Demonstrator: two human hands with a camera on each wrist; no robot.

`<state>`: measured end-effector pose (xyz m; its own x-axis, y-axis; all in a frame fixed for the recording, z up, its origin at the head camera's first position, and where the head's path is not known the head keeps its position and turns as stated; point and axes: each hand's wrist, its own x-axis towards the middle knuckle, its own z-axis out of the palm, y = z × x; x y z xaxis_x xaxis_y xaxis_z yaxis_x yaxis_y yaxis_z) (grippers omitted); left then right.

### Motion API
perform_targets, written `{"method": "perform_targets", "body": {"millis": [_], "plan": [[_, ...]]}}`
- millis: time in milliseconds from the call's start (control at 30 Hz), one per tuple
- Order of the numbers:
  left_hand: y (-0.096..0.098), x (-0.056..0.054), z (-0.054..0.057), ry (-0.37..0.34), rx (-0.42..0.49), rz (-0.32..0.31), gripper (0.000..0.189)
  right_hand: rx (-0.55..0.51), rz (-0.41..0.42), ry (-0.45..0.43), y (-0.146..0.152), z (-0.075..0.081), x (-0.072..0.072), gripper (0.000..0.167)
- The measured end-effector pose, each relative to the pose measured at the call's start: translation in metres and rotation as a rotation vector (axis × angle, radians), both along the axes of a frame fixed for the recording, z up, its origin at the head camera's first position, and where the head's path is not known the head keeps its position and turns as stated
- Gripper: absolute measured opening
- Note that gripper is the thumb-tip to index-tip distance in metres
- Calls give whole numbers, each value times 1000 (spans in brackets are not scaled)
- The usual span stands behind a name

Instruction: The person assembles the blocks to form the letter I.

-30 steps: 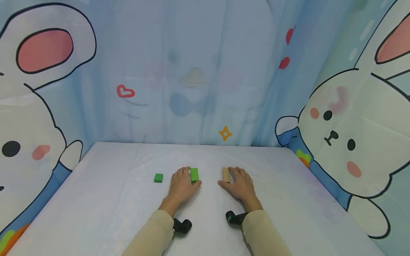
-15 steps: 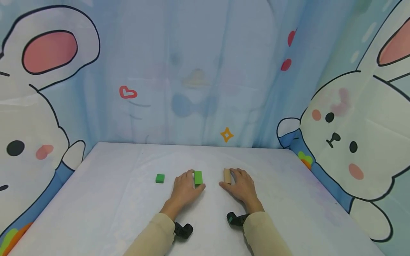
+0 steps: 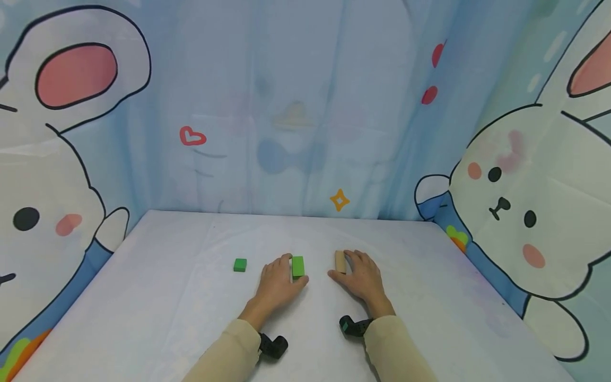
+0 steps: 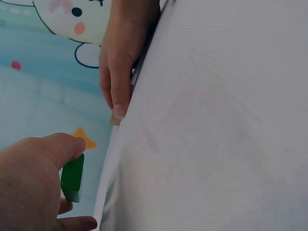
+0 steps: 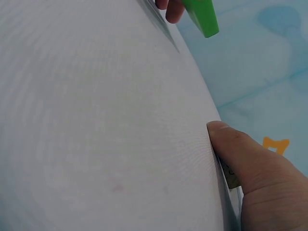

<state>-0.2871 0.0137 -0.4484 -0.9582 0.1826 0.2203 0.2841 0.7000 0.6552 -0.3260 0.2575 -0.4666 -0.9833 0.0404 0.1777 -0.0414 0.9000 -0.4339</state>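
In the head view, my left hand (image 3: 276, 289) pinches a light green rectangular block (image 3: 298, 267) between thumb and fingers. The left wrist view has this green block (image 4: 72, 174) just under the thumb, apart from the tabletop. To its right, my right hand (image 3: 364, 284) holds a natural wood block (image 3: 340, 261) with thumb and fingertips, low on the white table. In the right wrist view the thumb (image 5: 240, 151) covers most of the wood block (image 5: 232, 178). A gap separates the two held blocks.
A smaller darker green block (image 3: 240, 265) lies on the white table (image 3: 191, 318), left of my left hand. Behind the table hangs a blue printed curtain (image 3: 286, 79). A black wrist camera (image 3: 273, 346) sits at my left cuff, another (image 3: 353, 326) at my right.
My left hand has moved slightly right and nearer to me with the light green block, narrowing the gap to the wood block. My right hand stays nearly in place. The head view shifts slightly.
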Motion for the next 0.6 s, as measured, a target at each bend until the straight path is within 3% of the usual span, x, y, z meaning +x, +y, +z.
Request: {"method": "perform_targets", "body": {"millis": [600], "plan": [[-6,6,2,-1,3,-30,70,6,3,5,-1,1,3,85]]}}
